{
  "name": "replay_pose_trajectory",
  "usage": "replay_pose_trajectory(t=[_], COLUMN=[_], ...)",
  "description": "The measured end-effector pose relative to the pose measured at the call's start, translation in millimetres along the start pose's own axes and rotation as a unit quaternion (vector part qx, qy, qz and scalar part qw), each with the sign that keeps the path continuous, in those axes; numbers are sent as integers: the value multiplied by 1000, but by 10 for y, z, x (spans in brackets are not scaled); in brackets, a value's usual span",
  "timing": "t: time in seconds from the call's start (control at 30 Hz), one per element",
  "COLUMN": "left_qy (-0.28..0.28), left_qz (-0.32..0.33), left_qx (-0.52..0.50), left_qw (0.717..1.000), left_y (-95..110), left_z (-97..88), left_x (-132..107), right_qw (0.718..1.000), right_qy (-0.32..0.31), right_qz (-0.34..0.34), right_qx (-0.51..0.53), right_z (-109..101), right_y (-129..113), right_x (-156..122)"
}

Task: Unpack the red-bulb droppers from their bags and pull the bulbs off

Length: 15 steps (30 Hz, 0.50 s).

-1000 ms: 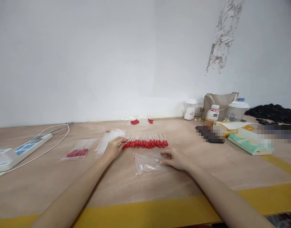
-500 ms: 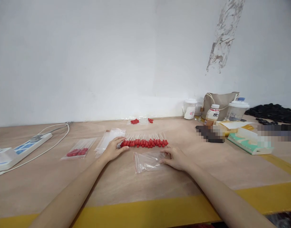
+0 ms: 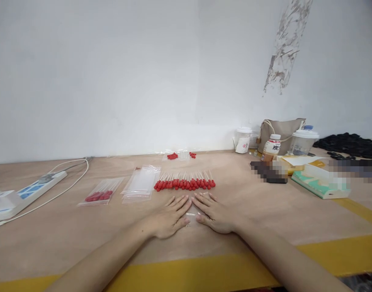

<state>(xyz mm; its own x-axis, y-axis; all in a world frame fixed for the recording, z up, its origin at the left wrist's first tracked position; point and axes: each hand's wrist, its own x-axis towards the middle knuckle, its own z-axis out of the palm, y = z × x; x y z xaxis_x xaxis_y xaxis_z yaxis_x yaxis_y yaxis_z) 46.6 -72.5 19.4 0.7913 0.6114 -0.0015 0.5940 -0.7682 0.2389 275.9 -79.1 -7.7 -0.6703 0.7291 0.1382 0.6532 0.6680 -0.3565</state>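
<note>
The left hand (image 3: 169, 219) has left the row of red-bulbed droppers (image 3: 184, 184) and now lies beside the right hand (image 3: 215, 214). Both rest flat on the clear bag (image 3: 191, 214) on the counter (image 3: 82, 239), fingers stretched out, gripping nothing, pressing the bag down. There is one dropper row, too tight to count, one stack of empty bags (image 3: 141, 185) and one filled bag (image 3: 101, 192).

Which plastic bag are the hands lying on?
The clear bag under the left hand and right hand. The bag stack and filled bag lie apart to the left, untouched.
</note>
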Motion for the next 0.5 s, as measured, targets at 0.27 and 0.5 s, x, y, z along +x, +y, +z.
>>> replay_pose_trajectory(t=[0.27,0.5], left_qy=[-48,-17], left_qz=[27,69], left_qx=[38,-2], left_qw=[998,997], left_y=[-20,66], left_z=[-72,-100], left_x=[-104,-123], right_qw=[981,940], right_qy=[151,197], right_qz=[118,276], right_qx=[-2,24], right_z=[-113,-185], right_y=[29,161], right_x=[53,100])
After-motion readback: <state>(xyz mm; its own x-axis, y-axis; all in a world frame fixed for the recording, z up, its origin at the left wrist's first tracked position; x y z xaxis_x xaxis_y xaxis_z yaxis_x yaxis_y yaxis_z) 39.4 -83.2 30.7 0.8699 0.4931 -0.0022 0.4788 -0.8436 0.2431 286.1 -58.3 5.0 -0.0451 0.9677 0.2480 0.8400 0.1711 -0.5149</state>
